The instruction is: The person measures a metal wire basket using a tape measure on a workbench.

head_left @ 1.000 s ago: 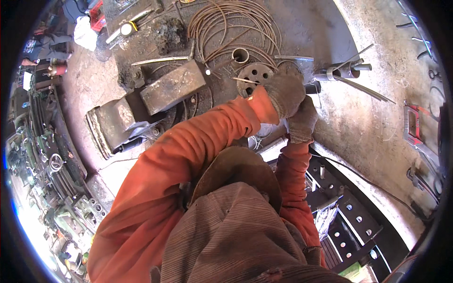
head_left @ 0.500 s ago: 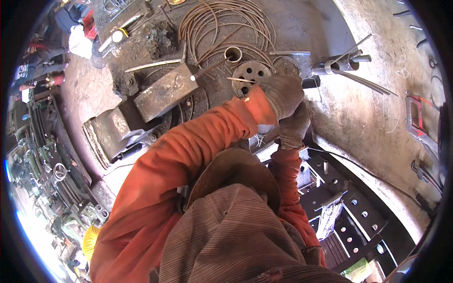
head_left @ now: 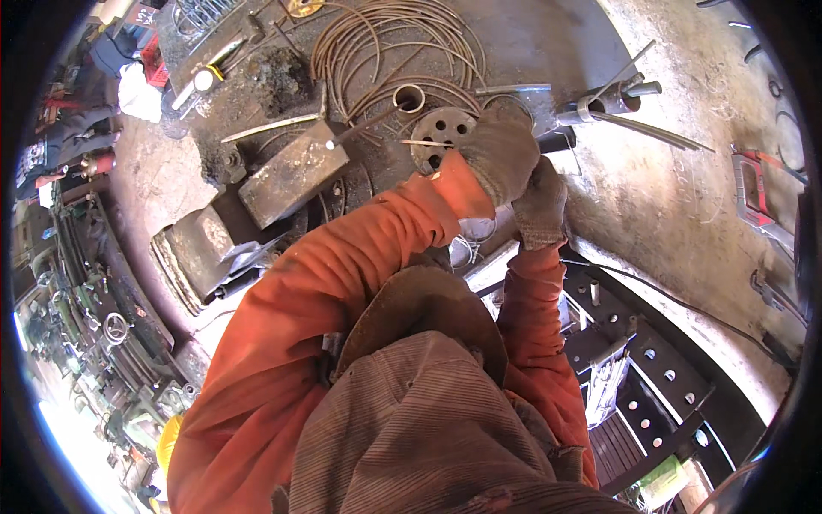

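Note:
Both my hands wear grey-brown work gloves and meet over the right side of the workbench. My left hand lies beside a round metal plate with holes, partly covering it. Its fingers curl down and away, mostly hidden by the glove's back. Close against it on the right, my right hand looks closed, knuckles up. What either one grips is hidden between and beneath the gloves. A thin stick lies across the plate. Next to that, a short pipe piece stands upright with a rod leaning on it.
Coiled rusty wire covers the far bench. A heavy steel block, seemingly a vise, stands left. Rods lie in a tube at the right edge. A red-framed hacksaw is farther right. A dark perforated metal frame stands lower right.
My right hand and forearm have shifted slightly right and up, while the left hand stays close to the holed plate. The whole view has moved a little.

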`<act>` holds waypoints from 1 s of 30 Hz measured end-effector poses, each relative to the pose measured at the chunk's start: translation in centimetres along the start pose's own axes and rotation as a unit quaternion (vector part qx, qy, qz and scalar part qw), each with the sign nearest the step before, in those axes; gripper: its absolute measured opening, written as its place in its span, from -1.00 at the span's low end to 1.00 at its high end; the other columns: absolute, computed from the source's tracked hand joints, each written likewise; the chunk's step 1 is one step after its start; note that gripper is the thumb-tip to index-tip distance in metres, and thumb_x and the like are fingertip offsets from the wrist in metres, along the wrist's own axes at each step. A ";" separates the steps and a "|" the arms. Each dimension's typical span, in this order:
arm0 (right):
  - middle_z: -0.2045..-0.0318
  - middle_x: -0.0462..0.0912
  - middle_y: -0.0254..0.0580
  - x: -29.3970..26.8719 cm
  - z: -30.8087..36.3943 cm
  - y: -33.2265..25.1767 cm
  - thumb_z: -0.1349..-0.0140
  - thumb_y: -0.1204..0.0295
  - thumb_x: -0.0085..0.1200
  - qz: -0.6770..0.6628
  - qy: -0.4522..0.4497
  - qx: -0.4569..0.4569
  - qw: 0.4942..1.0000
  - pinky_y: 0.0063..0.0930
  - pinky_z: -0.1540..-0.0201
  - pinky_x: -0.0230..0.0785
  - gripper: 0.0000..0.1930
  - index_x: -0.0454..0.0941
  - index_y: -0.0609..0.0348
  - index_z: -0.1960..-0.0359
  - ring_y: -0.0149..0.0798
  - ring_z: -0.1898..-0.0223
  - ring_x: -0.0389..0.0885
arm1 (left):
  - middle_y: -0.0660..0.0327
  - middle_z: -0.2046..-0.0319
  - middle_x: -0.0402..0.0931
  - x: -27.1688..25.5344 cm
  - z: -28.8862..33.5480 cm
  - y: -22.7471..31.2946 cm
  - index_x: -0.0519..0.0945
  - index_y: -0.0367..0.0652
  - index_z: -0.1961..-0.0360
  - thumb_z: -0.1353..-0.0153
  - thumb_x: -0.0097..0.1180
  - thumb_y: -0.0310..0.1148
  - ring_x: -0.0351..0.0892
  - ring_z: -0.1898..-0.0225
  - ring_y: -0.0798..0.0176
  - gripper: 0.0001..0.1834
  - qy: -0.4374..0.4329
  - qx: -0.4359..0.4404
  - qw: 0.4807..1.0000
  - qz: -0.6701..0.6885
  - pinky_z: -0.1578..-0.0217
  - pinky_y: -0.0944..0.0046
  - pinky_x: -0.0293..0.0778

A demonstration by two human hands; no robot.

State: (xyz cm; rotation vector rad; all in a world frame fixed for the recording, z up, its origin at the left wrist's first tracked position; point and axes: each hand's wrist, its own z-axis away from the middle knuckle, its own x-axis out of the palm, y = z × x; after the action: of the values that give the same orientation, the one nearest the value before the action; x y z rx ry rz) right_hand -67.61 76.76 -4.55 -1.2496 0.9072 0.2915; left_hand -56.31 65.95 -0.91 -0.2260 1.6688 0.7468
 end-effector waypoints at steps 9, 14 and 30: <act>0.22 0.76 0.16 -0.5 -3.1 -0.1 -0.36 0.26 0.22 0.015 -0.041 -0.056 0.998 0.16 0.17 0.54 -0.75 0.60 0.08 0.05 0.36 0.12 0.72 | -0.04 0.08 0.70 0.0 -0.8 -0.2 0.73 -0.15 0.11 -0.10 0.33 -0.31 0.72 0.02 -0.15 -0.69 0.047 -0.101 0.993 0.033 0.00 -0.12 0.59; 0.25 0.76 0.17 1.1 -1.8 0.4 -0.28 0.20 0.30 0.040 -0.004 -0.064 0.997 0.18 0.18 0.54 -0.67 0.60 0.05 0.02 0.39 0.15 0.71 | -0.04 0.10 0.72 0.1 -0.8 -0.5 0.73 -0.17 0.12 -0.09 0.32 -0.36 0.73 0.01 -0.14 -0.70 0.022 -0.073 0.996 0.040 0.00 -0.10 0.62; 0.20 0.73 0.18 -1.4 -1.6 -2.5 -0.30 0.46 0.15 0.125 -0.010 -0.135 0.983 0.10 0.21 0.54 -0.81 0.58 0.14 0.07 0.33 0.18 0.70 | 0.00 0.11 0.77 -1.2 -2.4 -2.0 0.83 -0.15 0.15 -0.11 0.37 -0.27 0.77 0.01 -0.10 -0.70 -0.044 -0.054 0.997 0.045 0.01 -0.10 0.63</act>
State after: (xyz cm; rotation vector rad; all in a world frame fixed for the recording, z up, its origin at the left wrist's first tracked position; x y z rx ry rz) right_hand -67.53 74.87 -1.86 -1.3780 1.0332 0.6443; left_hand -56.88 62.74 -0.37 -0.1905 1.5649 0.9035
